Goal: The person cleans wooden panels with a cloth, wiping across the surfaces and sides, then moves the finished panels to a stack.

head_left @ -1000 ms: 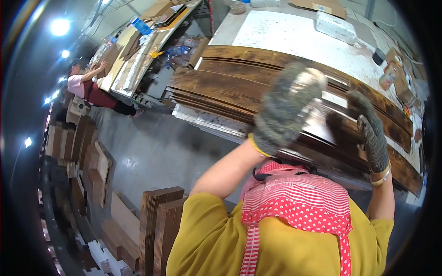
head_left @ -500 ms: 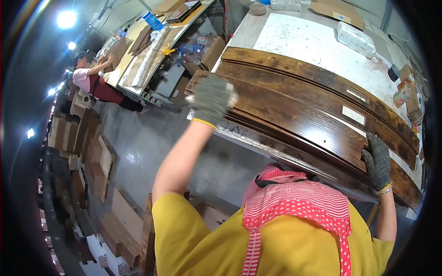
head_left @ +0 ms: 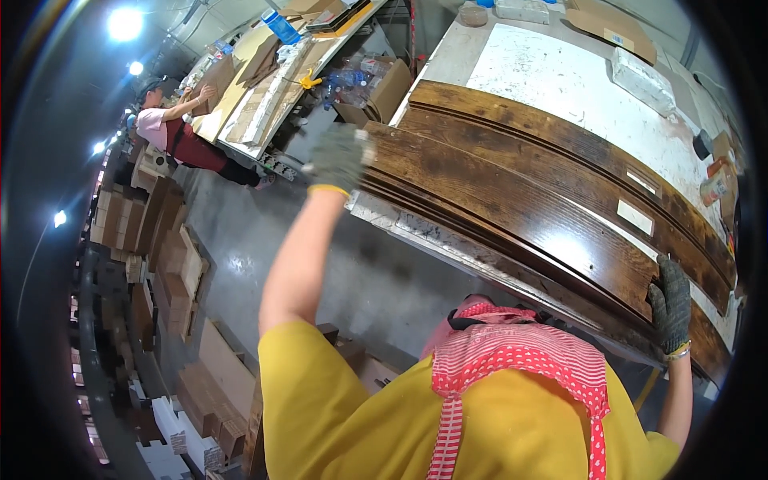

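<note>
My left hand (head_left: 340, 158), in a grey glove with a yellow cuff, is at the left end of the nearest dark brown wooden board (head_left: 488, 192). Motion blurs its fingers, and a whitish patch shows at their edge; whether it is something held cannot be told. At the board's right end lies my right hand (head_left: 674, 308), in a dark grey glove, fingers stretched out against the wood and thumb apart. Behind this board are more stained boards, the farthest a long grooved one (head_left: 552, 136) with a slot near its right end.
The boards lie on a white worktable (head_left: 544, 72) bearing a wrapped white block (head_left: 642, 80), flat cardboard (head_left: 612, 32) and a bottle (head_left: 714, 188). A carton of plastic bottles (head_left: 384, 92) stands past its left end. Farther left, a person (head_left: 180, 132) works at another table; cardboard stacks (head_left: 172, 296) line the floor.
My left hand has moved left along the nearest board, from over its surface to its left end. My right hand stays at the right end. The whole view has shifted slightly.
</note>
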### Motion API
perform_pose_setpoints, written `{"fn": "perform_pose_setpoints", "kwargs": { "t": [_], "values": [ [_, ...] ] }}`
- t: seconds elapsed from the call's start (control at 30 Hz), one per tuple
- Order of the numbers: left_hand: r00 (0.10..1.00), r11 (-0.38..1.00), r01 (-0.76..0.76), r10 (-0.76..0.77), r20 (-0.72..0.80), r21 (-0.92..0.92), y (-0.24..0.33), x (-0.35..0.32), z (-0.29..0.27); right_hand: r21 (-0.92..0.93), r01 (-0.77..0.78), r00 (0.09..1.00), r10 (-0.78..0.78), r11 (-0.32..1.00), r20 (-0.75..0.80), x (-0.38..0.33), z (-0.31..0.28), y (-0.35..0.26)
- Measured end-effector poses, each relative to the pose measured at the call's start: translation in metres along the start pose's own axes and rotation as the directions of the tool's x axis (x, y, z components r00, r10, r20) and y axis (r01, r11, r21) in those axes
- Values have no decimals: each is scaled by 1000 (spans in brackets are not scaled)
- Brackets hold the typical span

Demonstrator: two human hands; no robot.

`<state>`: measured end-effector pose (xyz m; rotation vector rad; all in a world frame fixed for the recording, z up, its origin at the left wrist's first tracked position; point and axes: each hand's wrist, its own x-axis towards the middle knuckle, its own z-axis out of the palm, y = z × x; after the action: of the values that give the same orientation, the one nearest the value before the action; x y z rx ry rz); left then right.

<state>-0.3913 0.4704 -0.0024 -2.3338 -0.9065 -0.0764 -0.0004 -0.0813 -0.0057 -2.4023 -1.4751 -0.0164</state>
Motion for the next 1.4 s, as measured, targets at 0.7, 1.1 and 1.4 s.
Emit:
{"fn": "perform_pose_setpoints", "kwargs": {
  "t": [0.7, 1.1, 1.4],
  "values": [
    [920, 998, 64, -57, 387, -5, -34, 14, -44, 42, -75, 997, 75, 996, 0, 6, 4, 4],
    [981, 965, -182, 165, -101, -189, 60, 58, -52, -45, -39, 999, 40, 998, 17, 9, 2, -2],
    [966, 994, -113, 108, 237, 8, 15, 66, -53, 39, -55, 998, 55, 998, 14, 3, -2, -5]
  ]
}}
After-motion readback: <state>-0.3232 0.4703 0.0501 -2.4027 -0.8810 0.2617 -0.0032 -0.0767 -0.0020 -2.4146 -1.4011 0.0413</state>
